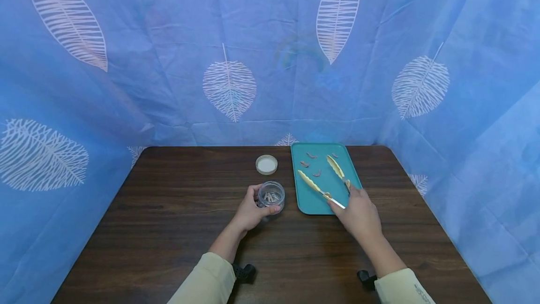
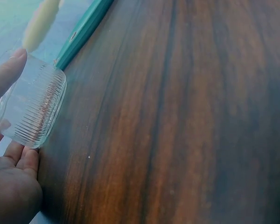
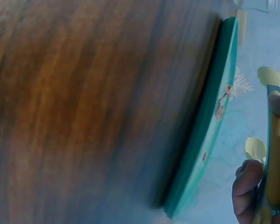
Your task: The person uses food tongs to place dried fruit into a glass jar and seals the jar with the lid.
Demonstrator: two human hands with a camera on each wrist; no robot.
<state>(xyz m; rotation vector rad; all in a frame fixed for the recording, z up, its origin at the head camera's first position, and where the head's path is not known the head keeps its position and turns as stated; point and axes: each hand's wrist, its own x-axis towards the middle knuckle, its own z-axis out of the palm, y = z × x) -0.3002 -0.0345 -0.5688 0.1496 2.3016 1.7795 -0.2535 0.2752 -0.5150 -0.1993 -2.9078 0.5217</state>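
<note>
My left hand grips a small clear glass jar, thumb in front and fingers behind. Several small pale-reddish pieces lie at the jar's bottom; ribbed walls show on the jar in the left wrist view. My right hand holds yellow-tipped tongs by their handles over the teal tray. The two tong arms stand spread, with nothing between their tips. Small reddish curled pieces lie scattered on the tray, several of them. What exactly they are is too small to tell.
A round lid, whitish inside, lies on the dark wooden table behind the jar. The tray stands to the right of the jar, near the table's back edge. A blue leaf-patterned cloth hangs around the table's back and sides.
</note>
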